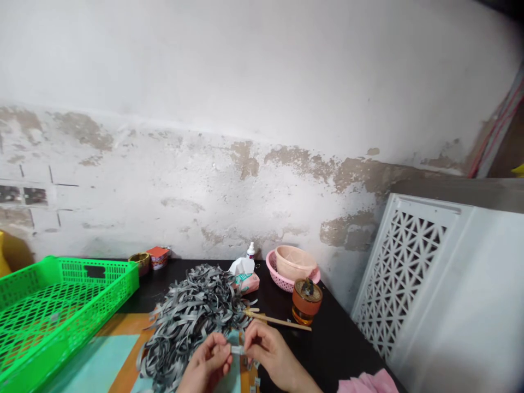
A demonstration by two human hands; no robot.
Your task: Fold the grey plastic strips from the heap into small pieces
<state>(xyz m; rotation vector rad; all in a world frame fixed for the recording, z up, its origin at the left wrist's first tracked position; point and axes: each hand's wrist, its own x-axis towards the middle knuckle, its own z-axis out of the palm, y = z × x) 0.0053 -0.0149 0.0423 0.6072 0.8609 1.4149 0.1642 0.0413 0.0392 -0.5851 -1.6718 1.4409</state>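
Near the bottom of the head view, a small pale, translucent strip stretches between my two hands. My left hand is closed, pinching the strip's left end with thumb and fingertips. The other end is pinched by my right hand, its fingers curled. Beside and behind my left hand lies a large tangled heap of grey ribbon-like strips. A thin wooden stick lies just beyond my right hand. Several small pale pieces lie along the brown edge below my hands.
Left stands a green plastic crate. Along the back are a tape roll, a small red-topped box, a tissue pack, a white bottle and pink baskets. An amber jar stands right, near a white lattice-fronted unit.
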